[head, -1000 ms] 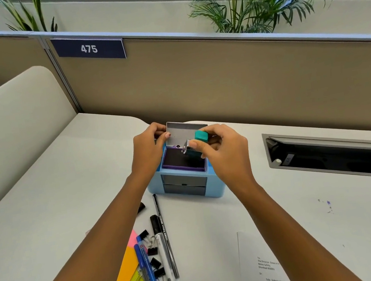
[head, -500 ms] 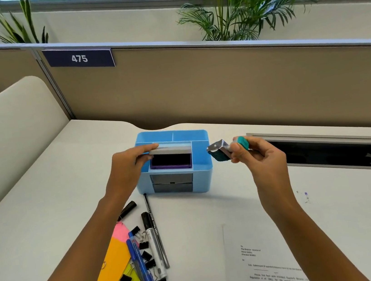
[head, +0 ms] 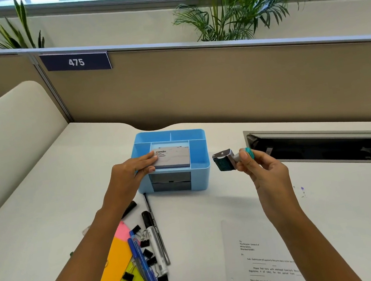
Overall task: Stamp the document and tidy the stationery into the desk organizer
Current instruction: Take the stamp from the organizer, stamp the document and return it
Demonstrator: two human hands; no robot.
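The left hand (head: 134, 173) is laid with its fingers closed on the left edge of a shut stamp pad (head: 172, 157), which sits in the front middle compartment of a light blue desk organizer (head: 205, 175). The organizer's other compartments, as far as they are seen, hold nothing, and two grey drawers are set in its front face. The right hand (head: 259, 170) is held up to the right of the organizer, its fingers pinched around the teal knob of a stamp (head: 226, 159); the stamp's metal frame and dark inked face are turned to the left.

On the pale worktop (head: 213, 208), a printed document (head: 266, 262) lies at the near right, below the right hand. At the near left, pink, orange and yellow sticky notes (head: 118, 266) are spread with blue pens (head: 145, 269), a black marker (head: 154, 240), a thin black pen (head: 155, 228) and scattered black binder clips (head: 148, 252). A recessed cable tray (head: 323, 147) is cut into the worktop at the right. Behind, a tan partition (head: 219, 83) carries a plate marked 475 (head: 76, 62), and palm plants (head: 239, 1) stand before a window.
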